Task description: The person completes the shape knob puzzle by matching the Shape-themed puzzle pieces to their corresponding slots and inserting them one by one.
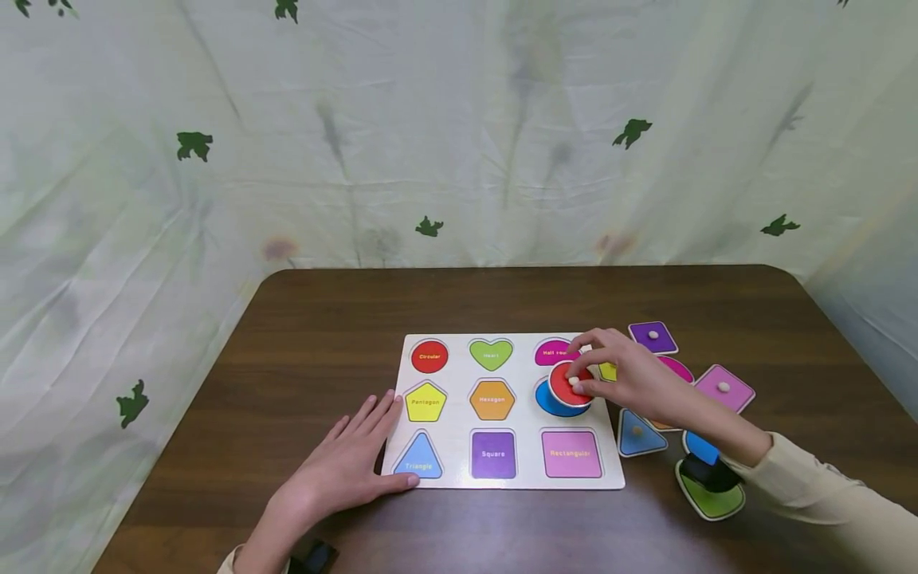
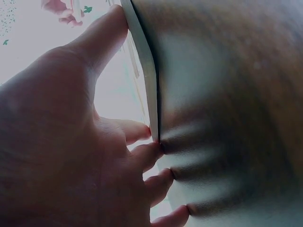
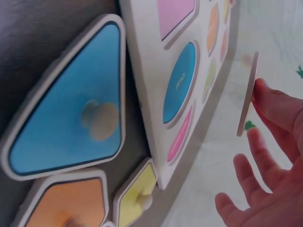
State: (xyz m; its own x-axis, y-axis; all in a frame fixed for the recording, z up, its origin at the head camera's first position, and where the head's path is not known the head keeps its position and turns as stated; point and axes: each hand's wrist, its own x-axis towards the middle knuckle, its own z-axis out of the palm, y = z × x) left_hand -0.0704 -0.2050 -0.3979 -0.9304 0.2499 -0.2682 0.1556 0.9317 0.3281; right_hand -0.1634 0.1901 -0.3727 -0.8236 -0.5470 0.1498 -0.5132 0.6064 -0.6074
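A white shape puzzle board (image 1: 459, 375) lies on the table, with labelled coloured recesses in three rows. My right hand (image 1: 622, 373) pinches the small knob of a red circle piece (image 1: 562, 386), raised over the board's blue oval recess (image 1: 562, 407). In the right wrist view that piece (image 3: 248, 94) shows edge-on between thumb and finger, clear of the board. At the board's left edge rests my left hand (image 1: 351, 453), fingers straight and spread, thumb on the lower left corner by the blue triangle recess (image 1: 420, 458). The left wrist view shows its fingertips along the board's edge.
Loose knobbed pieces lie right of the board: a purple square (image 1: 653, 338), a pink rectangle (image 1: 726, 387), a blue triangle (image 1: 640, 434), a green piece (image 1: 710, 501) and several others, some partly under my right forearm. A patterned curtain (image 1: 459, 143) hangs behind the brown table (image 1: 323, 319).
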